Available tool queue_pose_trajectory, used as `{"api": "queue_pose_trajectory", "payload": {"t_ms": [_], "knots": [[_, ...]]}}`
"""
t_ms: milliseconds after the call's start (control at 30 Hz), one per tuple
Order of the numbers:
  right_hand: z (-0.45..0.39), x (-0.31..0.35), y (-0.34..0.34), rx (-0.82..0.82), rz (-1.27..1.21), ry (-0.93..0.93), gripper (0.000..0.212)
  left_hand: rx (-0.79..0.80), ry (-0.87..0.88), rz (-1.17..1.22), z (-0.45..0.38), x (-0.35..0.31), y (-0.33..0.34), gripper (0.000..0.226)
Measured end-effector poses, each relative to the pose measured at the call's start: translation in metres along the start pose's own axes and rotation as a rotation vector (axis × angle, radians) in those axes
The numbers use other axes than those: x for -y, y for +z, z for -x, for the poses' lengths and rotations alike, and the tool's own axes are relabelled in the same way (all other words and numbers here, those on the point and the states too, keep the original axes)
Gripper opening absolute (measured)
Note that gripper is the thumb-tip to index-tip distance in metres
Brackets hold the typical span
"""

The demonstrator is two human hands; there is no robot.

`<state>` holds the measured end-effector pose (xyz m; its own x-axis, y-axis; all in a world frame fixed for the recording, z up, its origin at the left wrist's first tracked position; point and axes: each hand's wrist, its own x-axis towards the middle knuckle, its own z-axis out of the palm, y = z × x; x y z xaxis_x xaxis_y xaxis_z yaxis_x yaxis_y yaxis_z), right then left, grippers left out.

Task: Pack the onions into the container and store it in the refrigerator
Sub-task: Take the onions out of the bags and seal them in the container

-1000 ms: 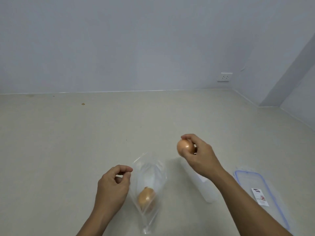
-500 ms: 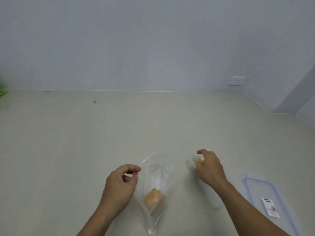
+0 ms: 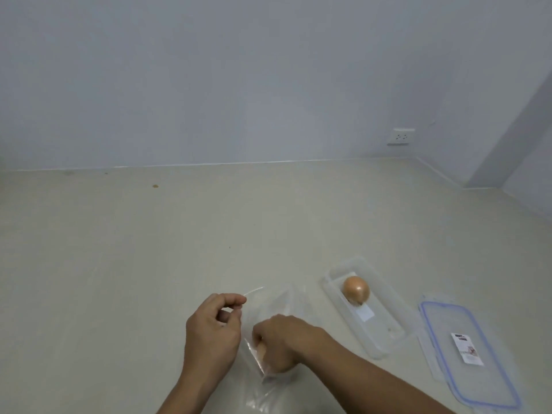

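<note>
Pale counter (image 3: 149, 249), lower centre: right hand (image 3: 280, 342) inside bag (image 3: 268, 306), grip closing round firm, papery onion (image 3: 262, 352); left hand (image 3: 213, 333) pinching limp rim.

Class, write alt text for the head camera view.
A right hand reaches into a clear plastic bag for an onion while the left hand pinches the bag's edge. Another onion sits in an open container, lid beside it.

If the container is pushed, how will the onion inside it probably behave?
The onion is round and lies loose in the clear container, so it will probably roll along the bare floor. Its skin looks dry and smooth, perhaps slippery.
</note>
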<state>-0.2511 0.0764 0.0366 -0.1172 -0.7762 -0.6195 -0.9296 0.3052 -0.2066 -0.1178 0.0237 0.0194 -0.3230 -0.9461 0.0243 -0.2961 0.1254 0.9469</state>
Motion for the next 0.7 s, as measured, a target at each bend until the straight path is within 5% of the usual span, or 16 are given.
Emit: {"api": "queue_pose_trajectory", "payload": {"t_ms": [133,333,500,600,700], "knots": [[0.01,-0.006,-0.008,-0.176,-0.135,-0.112,0.046,-0.043,0.014,0.018,-0.003,-0.006,-0.001,0.032],[0.062,-0.029,-0.036,-0.664,-0.822,-0.314,0.046,-0.111,0.0,0.055,-0.018,-0.011,-0.009,0.026],[0.077,-0.103,-0.018,-0.963,-0.9,0.103,0.041,-0.157,-0.07,0.023,-0.032,0.003,-0.036,0.024],[0.077,-0.143,0.006,-0.878,-0.81,0.39,0.036,-0.175,-0.125,-0.061,-0.033,0.016,-0.063,0.024],[0.073,-0.164,0.024,-0.74,-0.69,0.483,0.03,-0.218,-0.127,-0.188,-0.025,0.022,-0.084,0.022]]}}
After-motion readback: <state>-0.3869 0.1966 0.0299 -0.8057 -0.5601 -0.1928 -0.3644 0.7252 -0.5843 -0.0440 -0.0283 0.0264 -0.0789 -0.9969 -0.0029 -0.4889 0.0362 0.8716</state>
